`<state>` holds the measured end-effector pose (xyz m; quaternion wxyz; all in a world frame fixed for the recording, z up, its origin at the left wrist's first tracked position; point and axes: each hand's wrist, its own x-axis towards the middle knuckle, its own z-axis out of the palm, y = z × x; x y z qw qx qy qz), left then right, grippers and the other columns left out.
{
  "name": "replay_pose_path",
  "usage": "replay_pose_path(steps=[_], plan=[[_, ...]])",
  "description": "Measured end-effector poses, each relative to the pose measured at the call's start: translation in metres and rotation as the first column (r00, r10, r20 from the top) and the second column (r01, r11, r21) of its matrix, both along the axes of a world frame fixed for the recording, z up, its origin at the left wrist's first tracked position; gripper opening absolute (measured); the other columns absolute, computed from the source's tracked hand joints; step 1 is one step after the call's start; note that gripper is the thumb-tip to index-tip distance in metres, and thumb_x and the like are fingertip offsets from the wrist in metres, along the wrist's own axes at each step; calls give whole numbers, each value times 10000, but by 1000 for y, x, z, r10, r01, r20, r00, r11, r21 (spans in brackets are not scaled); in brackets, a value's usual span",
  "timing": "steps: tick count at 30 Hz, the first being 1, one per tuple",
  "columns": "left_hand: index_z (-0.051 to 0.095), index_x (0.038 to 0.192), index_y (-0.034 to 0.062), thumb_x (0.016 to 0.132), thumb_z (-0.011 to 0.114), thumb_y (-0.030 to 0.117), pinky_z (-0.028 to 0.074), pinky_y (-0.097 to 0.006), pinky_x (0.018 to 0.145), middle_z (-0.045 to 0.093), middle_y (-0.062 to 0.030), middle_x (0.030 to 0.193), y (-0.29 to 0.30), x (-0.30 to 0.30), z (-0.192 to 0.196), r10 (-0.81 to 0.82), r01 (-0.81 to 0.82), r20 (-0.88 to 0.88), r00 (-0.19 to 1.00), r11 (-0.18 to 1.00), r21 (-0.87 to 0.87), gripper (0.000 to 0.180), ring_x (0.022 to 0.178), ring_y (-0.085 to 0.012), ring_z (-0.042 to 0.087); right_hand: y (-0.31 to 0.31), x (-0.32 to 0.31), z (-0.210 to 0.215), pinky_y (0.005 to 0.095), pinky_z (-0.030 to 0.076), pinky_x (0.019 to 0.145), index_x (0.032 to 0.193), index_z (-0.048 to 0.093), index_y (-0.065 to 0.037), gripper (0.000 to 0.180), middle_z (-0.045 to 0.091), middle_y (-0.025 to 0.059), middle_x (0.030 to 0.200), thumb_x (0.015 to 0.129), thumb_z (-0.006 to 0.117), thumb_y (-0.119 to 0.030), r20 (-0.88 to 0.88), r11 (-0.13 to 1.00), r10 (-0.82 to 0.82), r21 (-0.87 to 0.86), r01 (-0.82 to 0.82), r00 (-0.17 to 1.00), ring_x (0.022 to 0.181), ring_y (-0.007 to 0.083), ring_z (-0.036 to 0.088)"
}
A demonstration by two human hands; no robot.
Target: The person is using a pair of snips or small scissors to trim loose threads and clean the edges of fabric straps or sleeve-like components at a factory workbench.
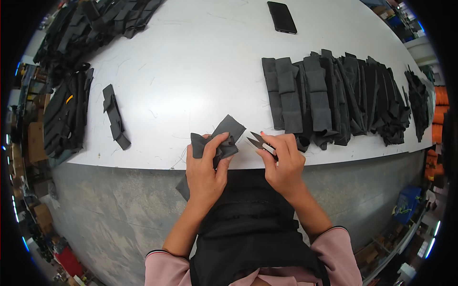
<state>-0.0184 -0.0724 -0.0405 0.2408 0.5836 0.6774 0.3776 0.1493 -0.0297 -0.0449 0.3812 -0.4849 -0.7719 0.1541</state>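
My left hand (207, 169) is closed on a dark grey fabric strip (229, 127), bunched and folded under the thumb and fingers at the table's near edge. One end of the strip sticks out flat beyond the fingers, and another piece hangs down below the hand. In my right hand (285, 162) is a small pair of thread snips (258, 141). Their two pointed blades are parted and aim toward the cloth, a short gap away from it. Part of the snips is hidden by the fingers.
Several dark grey strips (315, 81) lie in a row to the right on the white table (167, 62). A lone strip (114, 117) lies left, near darker fabric piles (71, 107). A black phone (282, 18) rests at the back. Loose threads are scattered about.
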Motion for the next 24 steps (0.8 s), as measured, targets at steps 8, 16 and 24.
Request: replay_pose_path(steps=[8,16,24], plan=[[576,1157,126,786,661,116,420,-425,826,607,-116,1042,-2,6,2,-35,34,-30,999,999,-4,380,999,-355,505,5,-2,-6,289,418,491,973,603,-42,283,530,71,791,712,711,-63,63,998,2,70,-7,998,565,225,550],[552,1197,139,771,666,84,418,-422,851,554,-156,1149,-5,6,-4,-52,51,-83,995,999,-13,444,1023,-357,500,9,-12,-1,209,360,557,983,589,-7,204,461,0,744,790,653,-2,-629,842,-203,-503,-195,750,625,67,435],[176,1463,149,836,667,224,402,-351,977,352,-241,1388,-21,-25,7,-3,153,999,54,988,-5,799,1209,-285,477,21,-6,-3,167,291,438,787,563,-48,102,525,-38,643,843,634,-95,-730,434,-483,-679,-592,484,521,4,433]])
